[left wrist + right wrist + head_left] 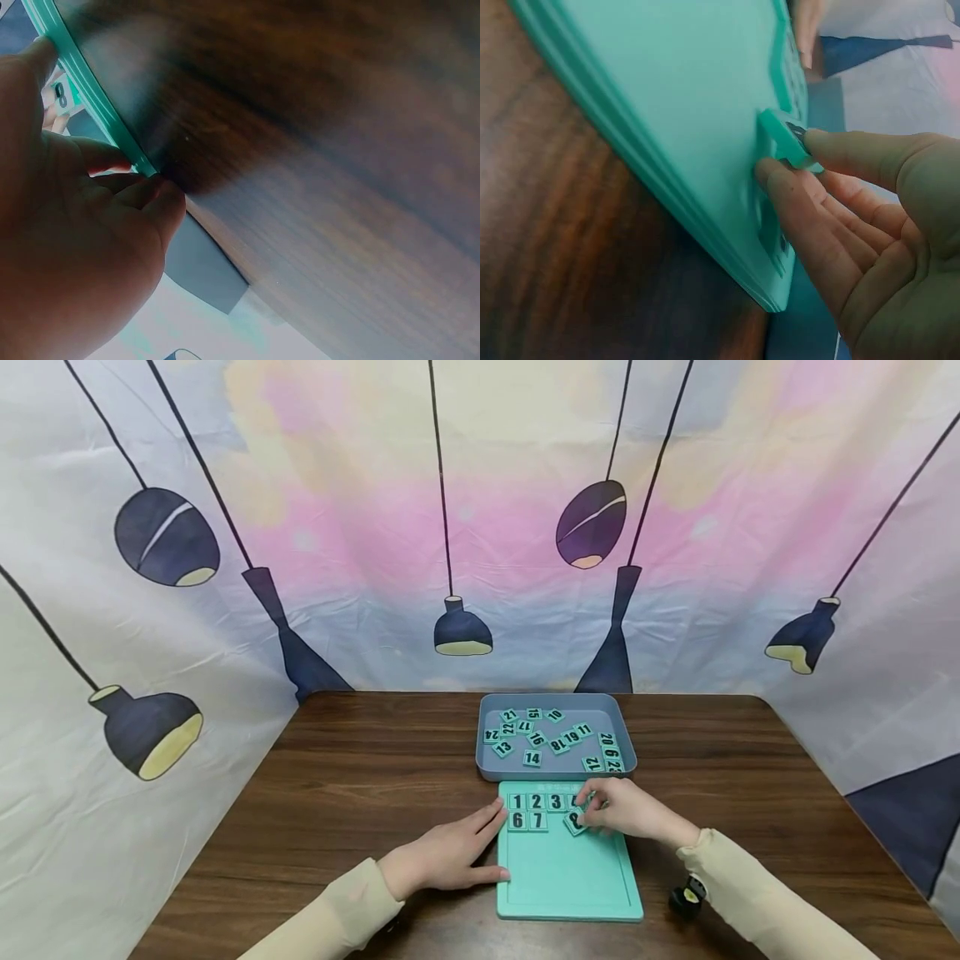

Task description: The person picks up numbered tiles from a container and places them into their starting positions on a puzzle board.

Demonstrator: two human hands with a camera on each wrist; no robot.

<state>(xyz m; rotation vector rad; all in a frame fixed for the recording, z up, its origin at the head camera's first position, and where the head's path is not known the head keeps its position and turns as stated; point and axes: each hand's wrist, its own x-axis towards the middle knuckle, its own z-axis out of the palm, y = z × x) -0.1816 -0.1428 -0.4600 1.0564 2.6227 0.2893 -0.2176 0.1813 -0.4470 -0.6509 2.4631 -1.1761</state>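
Observation:
A mint-green board (570,877) lies on the table, with tiles 1, 2 and 3 in its top row and 6 and 7 (537,821) below them. Another tile at the end of the top row is partly covered by my right hand (618,810). Between thumb and finger that hand pinches a number tile (573,822), seemingly the 8, turned askew to the rows. The right wrist view shows this tile (787,140) tilted over the board. My left hand (446,853) rests along the board's left edge, fingers extended, thumb spread lower down.
Directly behind the board stands a blue-grey tray (558,769) with many loose number tiles, such as 14 (532,758), scattered at various angles. Brown wooden table (375,760) extends on both sides. A cloth printed with lamps (360,527) hangs behind it.

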